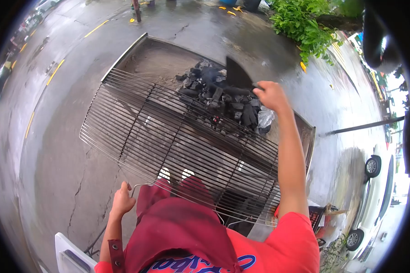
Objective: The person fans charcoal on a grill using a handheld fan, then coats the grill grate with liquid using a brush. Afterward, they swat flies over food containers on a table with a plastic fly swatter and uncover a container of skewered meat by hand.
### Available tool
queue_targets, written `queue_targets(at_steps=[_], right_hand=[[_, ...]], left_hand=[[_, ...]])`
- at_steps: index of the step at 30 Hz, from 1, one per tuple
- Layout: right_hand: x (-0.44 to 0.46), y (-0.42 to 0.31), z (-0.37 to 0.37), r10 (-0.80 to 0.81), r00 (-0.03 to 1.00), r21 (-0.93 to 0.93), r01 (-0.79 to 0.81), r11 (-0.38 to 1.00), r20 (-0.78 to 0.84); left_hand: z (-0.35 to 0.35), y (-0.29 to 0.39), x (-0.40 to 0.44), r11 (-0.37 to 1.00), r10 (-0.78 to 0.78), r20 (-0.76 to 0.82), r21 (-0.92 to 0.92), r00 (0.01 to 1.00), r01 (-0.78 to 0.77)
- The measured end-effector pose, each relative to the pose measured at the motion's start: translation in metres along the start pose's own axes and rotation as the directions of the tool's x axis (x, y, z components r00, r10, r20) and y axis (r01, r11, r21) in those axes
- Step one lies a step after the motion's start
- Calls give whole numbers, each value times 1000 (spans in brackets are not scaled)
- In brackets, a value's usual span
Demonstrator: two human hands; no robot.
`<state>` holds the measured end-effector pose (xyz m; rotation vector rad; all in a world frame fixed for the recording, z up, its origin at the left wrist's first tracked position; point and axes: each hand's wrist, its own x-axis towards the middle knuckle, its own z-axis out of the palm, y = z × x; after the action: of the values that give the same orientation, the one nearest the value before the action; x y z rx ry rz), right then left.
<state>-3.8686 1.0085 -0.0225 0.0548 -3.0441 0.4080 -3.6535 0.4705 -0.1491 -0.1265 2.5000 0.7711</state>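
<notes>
My right hand [271, 95] is closed on the handle of a dark fan-shaped blade [238, 75], held up over the far side of the grill. Beneath it, black and grey charcoal [218, 93] lies heaped in the metal grill box [141, 57], with a few small red glowing spots. A wire grate [168, 141] rests tilted across the near side of the box and reaches toward my body. At lower left my left hand [123, 199] is closed on the bent wire handle at the grate's near edge.
Clear plastic [265, 119] lies beside the charcoal. A leafy plant [300, 27] stands at the upper right. A white chair [70, 255] is at lower left, a dark crate [315, 218] at lower right, and a white car [373, 195] is parked further right on wet pavement.
</notes>
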Motion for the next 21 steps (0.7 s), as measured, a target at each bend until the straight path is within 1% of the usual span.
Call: queue_targets(at_steps=[2,3,4,6,7,10,11,14,15,18,19,21], right_hand=[[2,-1,17,22,996,-83,-15,996,84],[0,3,17,58,989,-115,-42,992,137],[-3,-1,11,59,987,-121,-41,992,149],[-11,-3,-1,55,984,-127,-33,991,172],[-13,0,-7,80,980,-30,-75,997,184],[-21,-2,-14,133,989,142,-141,980,61],[-25,1,-1,-7,998,216,19,976,-54],[-31,-11,29,-21,995,78,13,997,94],[-30,-13,32,63,975,67,-79,995,211],[-39,-9,8,67,983,46,-76,996,169],[-41,-11,-3,88,981,87,-104,991,172],[-40,-17,-7,91,993,130,-101,986,81]], left_hand=[[-1,3,-1,1000,-3,-1,-1,1000,3],[-1,3,-1,1000,-12,-7,-6,1000,12],[1,3,-2,1000,-11,-10,1,1000,11],[0,0,-2,1000,-14,-23,18,1000,15],[0,-1,-2,1000,-17,-26,12,1000,17],[4,-1,-2,1000,-27,-25,-14,999,27],[2,1,-2,999,-30,-19,-17,999,30],[3,-2,0,1000,-7,-23,-2,1000,7],[4,-4,0,1000,4,-26,4,1000,-4],[-1,3,-1,1000,-26,-6,10,1000,26],[1,1,-1,1000,-23,-12,8,1000,24],[4,-3,1,1000,-9,-18,8,1000,9]])
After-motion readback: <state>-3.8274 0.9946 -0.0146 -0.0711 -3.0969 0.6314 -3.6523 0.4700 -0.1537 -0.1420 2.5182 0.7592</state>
